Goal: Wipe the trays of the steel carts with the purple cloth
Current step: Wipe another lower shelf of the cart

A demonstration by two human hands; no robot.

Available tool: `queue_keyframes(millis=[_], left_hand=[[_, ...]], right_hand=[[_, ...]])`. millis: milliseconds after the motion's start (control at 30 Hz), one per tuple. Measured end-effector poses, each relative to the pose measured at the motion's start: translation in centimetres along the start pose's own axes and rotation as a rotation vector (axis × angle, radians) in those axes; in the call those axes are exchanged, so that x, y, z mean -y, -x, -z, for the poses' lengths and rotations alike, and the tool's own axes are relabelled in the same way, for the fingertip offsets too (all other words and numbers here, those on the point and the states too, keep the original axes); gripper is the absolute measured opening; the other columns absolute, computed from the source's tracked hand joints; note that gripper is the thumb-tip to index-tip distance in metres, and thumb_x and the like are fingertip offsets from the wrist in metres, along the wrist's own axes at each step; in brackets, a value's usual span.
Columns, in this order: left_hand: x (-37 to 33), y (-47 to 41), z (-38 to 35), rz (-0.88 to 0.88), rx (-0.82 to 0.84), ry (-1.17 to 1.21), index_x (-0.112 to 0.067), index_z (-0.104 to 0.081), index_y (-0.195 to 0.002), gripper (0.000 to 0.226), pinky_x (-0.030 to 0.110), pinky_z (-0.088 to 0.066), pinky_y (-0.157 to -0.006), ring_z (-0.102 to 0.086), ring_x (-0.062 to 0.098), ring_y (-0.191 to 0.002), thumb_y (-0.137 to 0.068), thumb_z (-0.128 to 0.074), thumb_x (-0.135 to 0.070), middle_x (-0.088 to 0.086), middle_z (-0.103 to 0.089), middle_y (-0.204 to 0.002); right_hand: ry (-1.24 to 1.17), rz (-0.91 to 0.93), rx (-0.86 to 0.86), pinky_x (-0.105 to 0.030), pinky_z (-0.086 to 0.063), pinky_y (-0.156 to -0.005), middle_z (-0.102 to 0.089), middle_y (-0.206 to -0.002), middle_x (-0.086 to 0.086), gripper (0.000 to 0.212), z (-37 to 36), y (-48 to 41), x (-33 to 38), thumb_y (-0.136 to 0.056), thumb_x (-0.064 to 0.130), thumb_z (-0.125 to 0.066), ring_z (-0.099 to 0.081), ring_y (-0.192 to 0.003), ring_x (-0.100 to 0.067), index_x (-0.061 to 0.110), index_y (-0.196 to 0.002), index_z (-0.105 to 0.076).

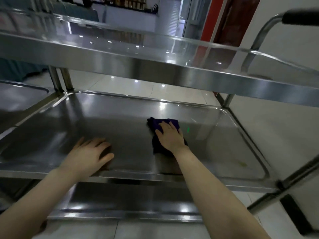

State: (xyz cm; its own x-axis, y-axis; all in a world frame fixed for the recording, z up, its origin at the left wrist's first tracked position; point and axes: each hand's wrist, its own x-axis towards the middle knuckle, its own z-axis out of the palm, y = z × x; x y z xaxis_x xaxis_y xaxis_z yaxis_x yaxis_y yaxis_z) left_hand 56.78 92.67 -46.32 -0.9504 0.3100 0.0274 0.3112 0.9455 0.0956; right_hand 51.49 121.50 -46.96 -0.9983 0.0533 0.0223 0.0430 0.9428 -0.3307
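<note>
Two bare forearms enter from the bottom edge, reaching into the cart's mid level. Left hand [89, 152] lower-centre left: palm down on the middle tray [60, 125], fingers spread and relaxed, gripping nothing, just inside the front rim. Right hand [170, 137] at centre frame: flat, fingers straight, pressing down on the purple cloth [156, 124]. Cloth is bunched, lies on the middle tray right of centre, and sticks out past the fingertips and beside the wrist. Hands well apart.

Small green glint [188, 129] on the steel just right of the right hand. Yellowish smear [242, 163] near the tray's lower-right corner.

Top tray [120, 54] spans the upper half of the frame, blurred. Bottom tray [129, 199] shows under the front rim, between the forearms. Cart handle [300, 18] with black grip at upper right. Second cart [20, 97] butts up at left edge. Pale tiled floor [172, 92] visible between the levels; red door frame [207, 23] at upper right.
</note>
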Motion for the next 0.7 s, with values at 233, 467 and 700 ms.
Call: queue_keyframes(millis=[233, 467, 700], left_hand=[[-8.9, -2.9, -0.8, -0.071, -0.084, 0.262, -0.025, -0.047, -0.137, 0.043, 0.034, -0.038, -0.099, -0.046, 0.025, -0.122, -0.097, -0.046, -0.041, 0.001, -0.046, -0.141], [-15.0, -3.7, -2.1, -0.144, -0.087, 0.29, -0.027, -0.044, -0.141, 0.046, 0.031, -0.04, -0.097, -0.049, 0.028, -0.124, -0.096, -0.048, -0.038, 0.002, -0.05, -0.138], [-15.8, -4.0, -2.3, -0.144, -0.135, 0.133, -0.025, -0.059, -0.125, 0.038, 0.031, -0.041, -0.093, -0.054, 0.025, -0.109, -0.095, -0.045, -0.045, 0.001, -0.055, -0.124]], right_hand=[[0.023, 0.328, 0.006, -0.033, -0.007, -0.119, -0.024, -0.158, 0.018, 0.051, -0.3, 10.7, -4.5, -0.1, 0.052, -0.029, -0.009, -0.147, -0.005, 0.034, -0.148, -0.033], [0.048, 0.118, -0.016, -0.035, -0.006, -0.119, -0.02, -0.16, 0.015, 0.051, 1.4, 4.6, -8.7, -0.103, 0.045, -0.032, -0.008, -0.148, -0.008, 0.03, -0.151, -0.029], [0.019, 0.071, -0.015, -0.04, -0.006, -0.12, -0.021, -0.16, 0.011, 0.051, 1.7, 2.9, -9.7, -0.103, 0.044, -0.03, -0.008, -0.149, -0.011, 0.027, -0.151, -0.028]])
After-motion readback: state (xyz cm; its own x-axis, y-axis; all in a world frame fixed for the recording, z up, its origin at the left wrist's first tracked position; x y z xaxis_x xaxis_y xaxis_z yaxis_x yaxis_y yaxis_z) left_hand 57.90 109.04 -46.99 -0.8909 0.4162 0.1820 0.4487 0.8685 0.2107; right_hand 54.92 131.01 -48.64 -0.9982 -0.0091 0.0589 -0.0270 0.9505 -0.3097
